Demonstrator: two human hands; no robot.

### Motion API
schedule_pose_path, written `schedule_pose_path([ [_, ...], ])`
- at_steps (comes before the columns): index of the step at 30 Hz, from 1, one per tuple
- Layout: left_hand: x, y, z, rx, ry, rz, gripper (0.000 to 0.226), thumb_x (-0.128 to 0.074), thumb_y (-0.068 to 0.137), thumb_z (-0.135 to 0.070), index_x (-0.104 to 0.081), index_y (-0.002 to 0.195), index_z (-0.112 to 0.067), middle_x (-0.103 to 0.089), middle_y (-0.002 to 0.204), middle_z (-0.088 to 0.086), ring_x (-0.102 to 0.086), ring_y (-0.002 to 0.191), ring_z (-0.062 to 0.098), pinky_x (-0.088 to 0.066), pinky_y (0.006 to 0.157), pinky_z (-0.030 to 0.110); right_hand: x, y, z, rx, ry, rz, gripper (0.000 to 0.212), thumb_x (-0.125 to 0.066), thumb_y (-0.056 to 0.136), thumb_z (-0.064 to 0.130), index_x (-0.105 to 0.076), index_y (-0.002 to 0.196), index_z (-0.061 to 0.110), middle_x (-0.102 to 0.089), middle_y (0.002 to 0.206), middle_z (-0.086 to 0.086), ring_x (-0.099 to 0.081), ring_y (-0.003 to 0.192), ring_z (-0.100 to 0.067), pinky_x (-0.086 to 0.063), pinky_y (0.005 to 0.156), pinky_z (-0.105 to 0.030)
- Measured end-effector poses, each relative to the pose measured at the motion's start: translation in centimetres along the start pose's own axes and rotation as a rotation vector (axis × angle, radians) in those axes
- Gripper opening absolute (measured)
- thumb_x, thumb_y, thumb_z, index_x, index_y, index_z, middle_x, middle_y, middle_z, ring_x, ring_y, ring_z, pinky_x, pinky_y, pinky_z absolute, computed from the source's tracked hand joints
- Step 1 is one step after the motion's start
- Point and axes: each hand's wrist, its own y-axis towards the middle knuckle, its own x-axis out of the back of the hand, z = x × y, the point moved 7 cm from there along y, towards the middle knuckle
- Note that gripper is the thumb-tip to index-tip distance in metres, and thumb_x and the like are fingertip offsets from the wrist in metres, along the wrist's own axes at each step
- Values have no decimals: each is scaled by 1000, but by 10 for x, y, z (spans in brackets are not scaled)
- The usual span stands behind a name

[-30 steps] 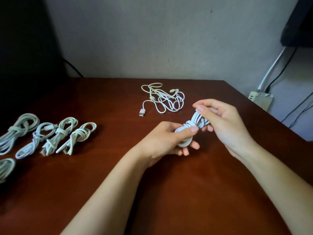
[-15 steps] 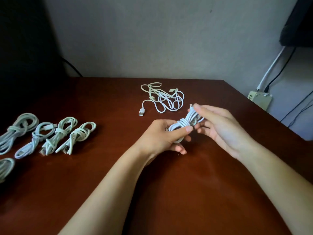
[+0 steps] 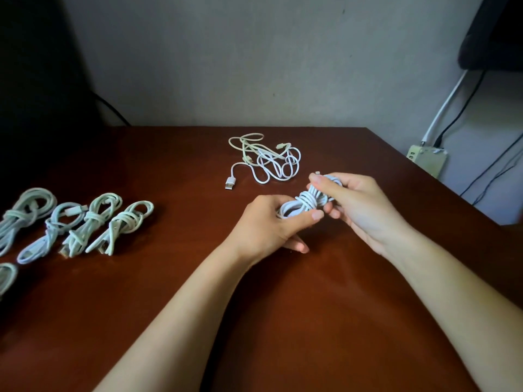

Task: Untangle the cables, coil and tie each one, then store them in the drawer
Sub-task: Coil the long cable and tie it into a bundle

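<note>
**Figure. One cable bundle held in both hands, five tied bundles at left, one loose tangle behind**

At far left, on a glossy reddish-brown table (image 3: 169, 306), lie five tied bundles. Four form a row: first bundle (image 3: 25, 213), second bundle (image 3: 56, 230), third bundle (image 3: 90, 222) and fourth bundle (image 3: 124, 224). Each is a long, narrow coil of pale round cord with several turns wrapped about its waist. The fifth bundle (image 3: 7, 277) lies nearer the viewer and is cut by the frame edge. A black cord (image 3: 113, 111) runs down the wall behind the table's left rear corner.

At centre rear lies the loose tangle (image 3: 266, 159), apparently two cords, one cream and one white. A flat metal USB plug (image 3: 230, 183) trails from its left side.

Right of centre and just in front of the tangle, the held cable (image 3: 304, 203) is a white coil wound at its middle. The left hand (image 3: 268, 224) grips its lower loop, fingers curled beneath and thumb pressed across the top. The right hand (image 3: 359, 205) pinches the upper end between thumb and curled fingers, and a small connector tip (image 3: 318, 173) shows above the thumb. Whether the coil touches the table cannot be told.

At far right, beyond the table edge, a beige socket box (image 3: 427, 159) sits against the wall. One white lead (image 3: 444, 106) and one black lead (image 3: 464, 108) rise from it.
</note>
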Motion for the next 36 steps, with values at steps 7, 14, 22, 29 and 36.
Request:
schedule_pose_path([
  [7, 10, -3, 1, -8, 157, -138, 40, -76, 79, -7, -60, 116, -12, -71, 90, 6, -72, 72, 21, -58, 79, 31, 0, 4, -13, -144, 255, -15, 18, -60, 93, 22, -68, 87, 6, -61, 75, -5, -53, 62, -8, -48, 54, -15],
  [14, 22, -19, -20, -27, 278, -121, 27, -71, 83, -5, -55, 86, -26, -67, 84, 2, -70, 69, 14, -58, 72, 25, -17, 1, -8, -200, 322, 29, 10, -56, 94, 5, -66, 94, 5, -67, 87, -8, -60, 68, -9, -52, 60, -17],
  [22, 68, -69, -51, -158, 590, -247, 40, -74, 82, -25, -61, 117, -11, -65, 80, -6, -65, 74, 11, -54, 74, 24, -67, -20, 36, -83, 317, 101, 26, -54, 94, 0, -56, 119, 8, -63, 102, -13, -59, 76, -15, -54, 65, -20],
  [29, 118, -133, -58, -142, 815, -414, 58, -76, 77, -38, -57, 126, -16, -66, 111, -1, -55, 91, 6, -36, 72, 14, -138, -51, 64, 39, 117, 273, 25, -54, 96, 8, -54, 118, 20, -62, 106, -10, -60, 80, -12, -53, 88, -31],
  [36, 162, -207, -40, -18, 964, -516, 57, -72, 76, -48, -50, 121, -20, -63, 119, 2, -58, 106, 17, -46, 85, 30, -219, -84, 63, 69, 8, 469, 32, -56, 94, 10, -52, 125, 18, -65, 110, -10, -65, 88, -15, -53, 89, -31],
])
